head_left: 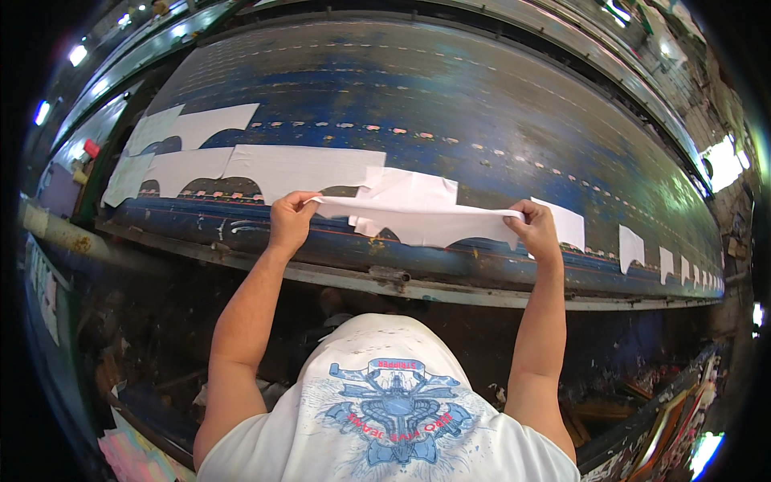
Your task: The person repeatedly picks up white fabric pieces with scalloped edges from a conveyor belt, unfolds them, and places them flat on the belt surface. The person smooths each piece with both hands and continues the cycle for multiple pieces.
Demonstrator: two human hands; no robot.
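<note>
Over the near side of the worktop (353,104), I see a white cloth piece (422,225) stretched between left hand (291,221) and right hand (538,230), each grip pinching an upper corner; it looks light and limp, best held by those corners.

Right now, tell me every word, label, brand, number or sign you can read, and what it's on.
White shirt: red lettering on a blue emblem; partly legible, but I don't copy printed words.
Dark table: rows of small marks, too small to tell whether they're text.
Held white piece: no lettering visible.
</note>
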